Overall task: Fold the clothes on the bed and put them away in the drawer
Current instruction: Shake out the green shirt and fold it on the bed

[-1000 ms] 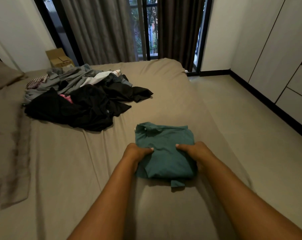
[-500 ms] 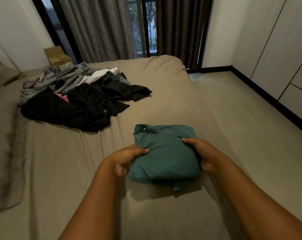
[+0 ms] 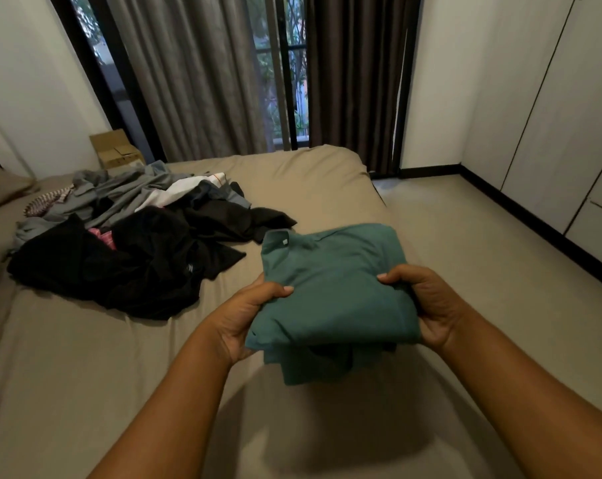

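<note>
— Teal folded shirt (image 3: pixel 330 292): where did we have it?
— Held above the bed (image 3: pixel 85 357), our left hand (image 3: pixel 244 319) and right hand (image 3: pixel 430 305) gripping its sides, thumbs on top. Beyond lay the unfolded pile (image 3: pixel 137 250). What the cardboard box (image 3: pixel 114 150) held, we couldn't see.

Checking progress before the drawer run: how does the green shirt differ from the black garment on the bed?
The green shirt is folded into a compact rectangle; the black garment lies crumpled and spread out. The green shirt is gripped by the left hand and right hand; the black garment rests untouched on the bed. Both are clothing.
</note>
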`<state>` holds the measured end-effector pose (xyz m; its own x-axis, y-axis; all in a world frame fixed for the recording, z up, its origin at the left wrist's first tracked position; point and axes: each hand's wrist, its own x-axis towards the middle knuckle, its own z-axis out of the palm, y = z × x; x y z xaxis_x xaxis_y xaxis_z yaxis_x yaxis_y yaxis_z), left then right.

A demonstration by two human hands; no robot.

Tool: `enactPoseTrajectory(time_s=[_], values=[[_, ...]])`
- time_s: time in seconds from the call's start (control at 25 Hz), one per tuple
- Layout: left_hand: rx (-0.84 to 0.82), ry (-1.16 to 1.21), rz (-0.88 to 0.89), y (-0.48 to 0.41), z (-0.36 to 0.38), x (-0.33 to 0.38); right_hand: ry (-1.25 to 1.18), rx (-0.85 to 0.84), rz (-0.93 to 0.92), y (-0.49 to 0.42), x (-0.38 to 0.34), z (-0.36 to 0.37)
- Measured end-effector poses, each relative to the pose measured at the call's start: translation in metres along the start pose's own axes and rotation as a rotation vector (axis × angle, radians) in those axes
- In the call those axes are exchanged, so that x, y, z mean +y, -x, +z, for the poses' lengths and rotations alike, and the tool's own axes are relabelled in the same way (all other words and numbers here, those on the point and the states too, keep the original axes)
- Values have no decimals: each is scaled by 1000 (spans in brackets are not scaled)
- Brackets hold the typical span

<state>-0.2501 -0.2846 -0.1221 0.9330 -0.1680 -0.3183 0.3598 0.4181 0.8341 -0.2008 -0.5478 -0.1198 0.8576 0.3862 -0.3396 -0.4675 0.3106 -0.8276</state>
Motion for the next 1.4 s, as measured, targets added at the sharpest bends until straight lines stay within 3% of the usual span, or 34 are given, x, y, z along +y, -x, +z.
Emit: enactPoseTrajectory(time_s=[0.12, 0.32, 0.56, 0.68, 0.8, 0.88, 1.0, 1.08, 1.28, 1.4], values=[[21, -141, 85, -66, 9, 36, 85, -1, -82, -55, -46, -6], [71, -316, 80, -189, -7, 72, 189, 33, -122, -180, -85, -34], [120, -459, 158, -335, -22, 146, 198, 63, -231, -324, -157, -43], [272, -545, 206, -405, -25, 175, 220, 141, -283, -396, -188, -50], [586, -835, 80, -460, -44, 146, 349, 256, -179, -452, -158, -79], [757, -1030, 166, -473, -63, 109, 463, 388, -260, -466, -119, -98], [858, -975, 340, -482, -78, 90, 680, 535, -486, -480, -94, -114], [869, -977, 368, -484, -83, 89, 735, 541, -517, -480, -89, -112], [865, -1088, 386, -468, -63, 77, 812, 562, -482, -453, -88, -94], [782, -1269, 338, -422, -43, 52, 1157, 548, -323, -410, -65, -79]])
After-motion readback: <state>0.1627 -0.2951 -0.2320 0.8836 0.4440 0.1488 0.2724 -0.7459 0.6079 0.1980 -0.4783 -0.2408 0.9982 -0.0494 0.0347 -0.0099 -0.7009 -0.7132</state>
